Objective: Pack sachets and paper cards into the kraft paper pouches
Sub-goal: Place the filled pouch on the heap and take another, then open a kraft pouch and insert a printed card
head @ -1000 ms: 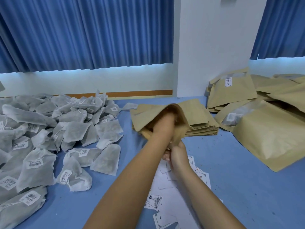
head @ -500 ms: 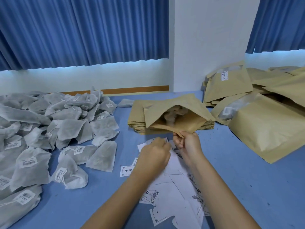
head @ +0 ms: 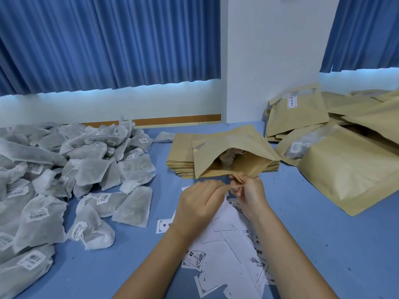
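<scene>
Kraft pouch [head: 228, 143] agape | right hand [head: 250, 197] pinches its lower edge | left hand [head: 200, 203] curled, grip unclear

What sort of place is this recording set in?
Most likely a small hand-packing workroom. A blue table holds a heap of labelled mesh sachets, a stack of flat kraft pouches and a pile of filled pouches; the right hand holds one open pouch with a sachet inside.

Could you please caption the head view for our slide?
Right hand pinches an open kraft pouch holding a sachet; left hand over cards.
</scene>
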A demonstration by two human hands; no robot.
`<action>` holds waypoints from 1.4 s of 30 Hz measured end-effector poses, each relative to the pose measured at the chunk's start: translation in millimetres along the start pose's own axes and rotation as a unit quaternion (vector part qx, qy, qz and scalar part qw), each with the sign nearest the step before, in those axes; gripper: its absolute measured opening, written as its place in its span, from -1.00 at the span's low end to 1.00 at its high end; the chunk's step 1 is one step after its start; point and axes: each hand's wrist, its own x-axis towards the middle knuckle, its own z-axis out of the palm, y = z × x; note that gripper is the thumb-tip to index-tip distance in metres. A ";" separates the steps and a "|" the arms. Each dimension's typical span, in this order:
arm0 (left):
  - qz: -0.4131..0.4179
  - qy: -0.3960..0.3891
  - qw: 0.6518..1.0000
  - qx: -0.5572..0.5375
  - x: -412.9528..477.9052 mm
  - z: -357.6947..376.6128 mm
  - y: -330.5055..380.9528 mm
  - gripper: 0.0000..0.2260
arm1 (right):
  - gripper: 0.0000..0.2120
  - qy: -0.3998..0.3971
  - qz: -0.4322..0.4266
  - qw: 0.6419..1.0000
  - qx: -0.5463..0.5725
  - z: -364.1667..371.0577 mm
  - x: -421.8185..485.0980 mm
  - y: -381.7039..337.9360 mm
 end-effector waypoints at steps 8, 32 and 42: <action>-0.015 0.010 0.999 0.050 29.5 19.7 -0.3 -0.88 | -0.86 -0.026 -0.011 0.999 -0.041 -0.7 -1.2 2.1; -0.332 -0.569 0.752 -0.003 99.0 47.6 -61.2 -0.60 | -0.76 -0.131 -0.037 0.987 -0.085 0.4 -4.2 -5.4; -0.346 -0.167 0.915 -0.119 78.9 -20.3 -33.1 -0.75 | -0.74 -0.118 0.006 0.992 -0.033 3.6 -4.9 -5.2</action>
